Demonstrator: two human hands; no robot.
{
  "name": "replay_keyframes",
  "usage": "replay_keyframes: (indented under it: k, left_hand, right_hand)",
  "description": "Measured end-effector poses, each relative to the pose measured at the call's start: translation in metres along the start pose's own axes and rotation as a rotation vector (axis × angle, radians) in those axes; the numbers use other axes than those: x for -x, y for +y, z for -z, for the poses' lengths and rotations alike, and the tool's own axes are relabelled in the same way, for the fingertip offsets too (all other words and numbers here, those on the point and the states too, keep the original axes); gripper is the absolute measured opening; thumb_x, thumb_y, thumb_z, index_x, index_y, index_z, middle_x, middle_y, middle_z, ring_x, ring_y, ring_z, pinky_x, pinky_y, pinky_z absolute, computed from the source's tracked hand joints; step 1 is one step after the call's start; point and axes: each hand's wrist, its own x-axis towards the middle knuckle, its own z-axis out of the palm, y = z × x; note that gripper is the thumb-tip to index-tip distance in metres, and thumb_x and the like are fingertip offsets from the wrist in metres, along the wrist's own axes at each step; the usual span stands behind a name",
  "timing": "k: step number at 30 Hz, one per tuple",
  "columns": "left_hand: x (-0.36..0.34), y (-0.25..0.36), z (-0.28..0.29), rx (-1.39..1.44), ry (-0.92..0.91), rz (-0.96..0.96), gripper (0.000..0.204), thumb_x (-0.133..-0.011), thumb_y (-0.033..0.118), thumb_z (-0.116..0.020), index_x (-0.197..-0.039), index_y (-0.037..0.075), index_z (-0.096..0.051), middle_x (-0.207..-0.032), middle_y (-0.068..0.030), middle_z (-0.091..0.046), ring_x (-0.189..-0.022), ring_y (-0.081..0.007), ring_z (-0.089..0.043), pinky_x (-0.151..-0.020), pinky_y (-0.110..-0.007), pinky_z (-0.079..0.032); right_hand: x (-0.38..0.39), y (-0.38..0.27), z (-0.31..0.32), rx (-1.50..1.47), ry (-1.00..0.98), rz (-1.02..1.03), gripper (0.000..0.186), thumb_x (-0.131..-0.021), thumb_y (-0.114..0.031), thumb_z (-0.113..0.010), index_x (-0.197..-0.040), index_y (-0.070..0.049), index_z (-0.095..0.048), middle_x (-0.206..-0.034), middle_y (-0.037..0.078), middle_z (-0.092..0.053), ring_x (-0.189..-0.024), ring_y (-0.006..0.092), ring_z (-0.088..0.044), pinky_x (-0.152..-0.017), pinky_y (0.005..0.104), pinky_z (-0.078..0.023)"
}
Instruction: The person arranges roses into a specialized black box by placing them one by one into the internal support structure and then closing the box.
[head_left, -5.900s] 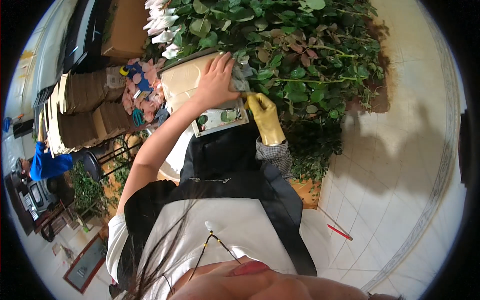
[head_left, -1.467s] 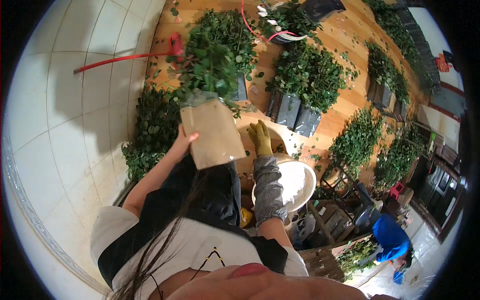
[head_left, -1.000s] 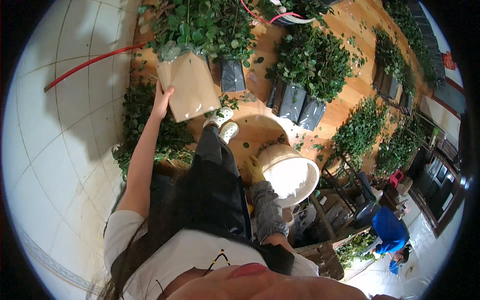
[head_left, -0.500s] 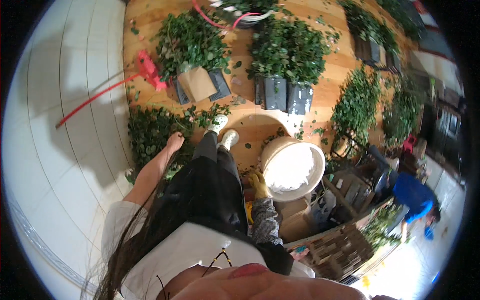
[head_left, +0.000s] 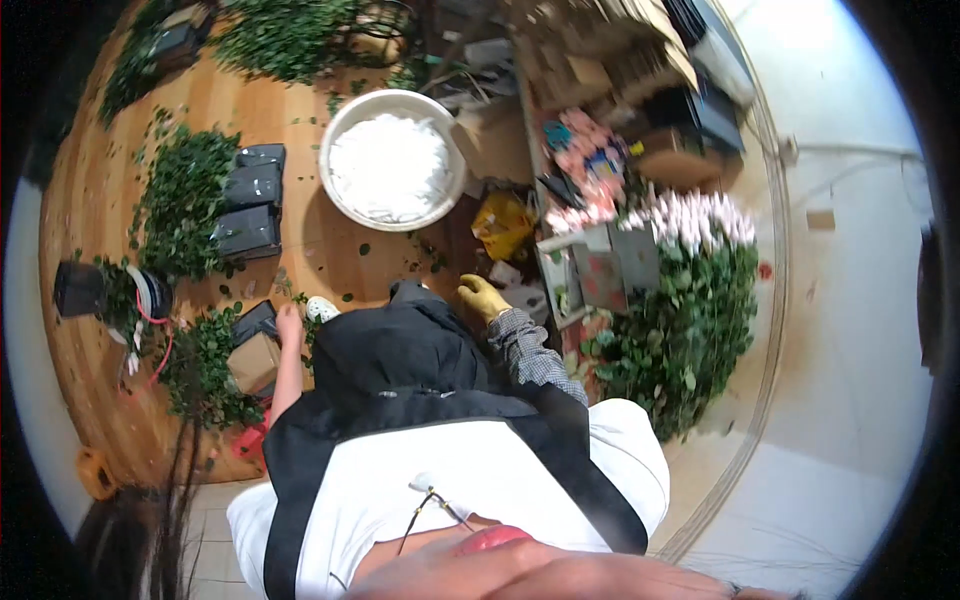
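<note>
My left hand (head_left: 290, 322), bare, hangs with its fingers curled, near a black wrapped pack (head_left: 257, 322) and a brown cardboard piece (head_left: 254, 362). Small leaves show just beyond its fingers; whether it holds a stem is too small to make out. In a yellow glove, my right hand (head_left: 483, 297) is held low with its fingers loosely bent and apart, nothing between them. It is nearest to a yellow plastic bag (head_left: 503, 224) and the bench edge. Ahead stands a large round tub (head_left: 328, 178) full of white pieces.
Leafy bundles (head_left: 185, 205) in black wrapping (head_left: 250, 185) lie on the wooden floor to the left. On the right, a bench carries a grey metal stand (head_left: 640, 258), pale pink flowers with leafy stems (head_left: 685, 330), and stacked cardboard (head_left: 640, 25). A pink hose (head_left: 163, 345) lies at far left.
My view has turned right: the tub is now ahead and left of centre, and the bench with pink flowers has come into view. My gloved hand has moved away from the tub's side.
</note>
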Motion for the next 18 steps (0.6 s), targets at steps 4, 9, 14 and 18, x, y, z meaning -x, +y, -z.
replay_keyframes:
  k: [4,9,14,18]
  left_hand:
    - [-0.023,0.113,-0.093,0.067,-0.3,-0.158,0.033,-0.096,0.023,-0.058,-0.117,-0.001,-0.065,-0.113,-0.0199,-0.069,-0.105,-0.0257,-0.066,-0.089,-0.036,-0.05]
    - [0.019,0.233,-0.214,-0.209,-0.538,-0.423,0.03,-0.096,0.022,-0.059,-0.114,0.0,-0.068,-0.098,-0.0109,-0.074,-0.091,-0.0195,-0.069,-0.083,-0.03,-0.052]
    - [0.092,0.351,-0.295,-0.069,-0.913,-0.402,0.028,-0.1,0.02,-0.054,-0.103,-0.002,-0.071,-0.089,-0.0087,-0.073,-0.079,-0.0139,-0.067,-0.072,-0.029,-0.053]
    - [0.181,0.558,-0.309,-0.214,-0.992,-0.937,0.049,-0.103,0.034,-0.054,-0.072,-0.002,-0.067,-0.06,-0.0065,-0.064,-0.055,-0.0132,-0.06,-0.056,-0.03,-0.048]
  right_hand:
    - [0.071,0.005,0.052,-0.447,0.157,0.113,0.045,-0.099,-0.016,-0.059,-0.14,0.0,-0.049,-0.133,0.015,-0.06,-0.122,0.0225,-0.057,-0.105,0.0294,-0.043]
    - [0.151,-0.025,0.149,-0.503,0.542,0.429,0.047,-0.098,-0.013,-0.061,-0.143,-0.003,-0.049,-0.129,0.012,-0.063,-0.119,0.0199,-0.061,-0.102,0.0322,-0.046]
    - [0.179,-0.018,0.237,-0.468,1.11,0.422,0.047,-0.098,-0.01,-0.06,-0.144,-0.004,-0.049,-0.126,0.016,-0.064,-0.117,0.0244,-0.061,-0.099,0.035,-0.047]
    - [0.135,0.01,0.257,-0.451,1.265,0.258,0.047,-0.096,-0.006,-0.06,-0.142,-0.004,-0.05,-0.124,0.02,-0.065,-0.115,0.0291,-0.063,-0.097,0.037,-0.049]
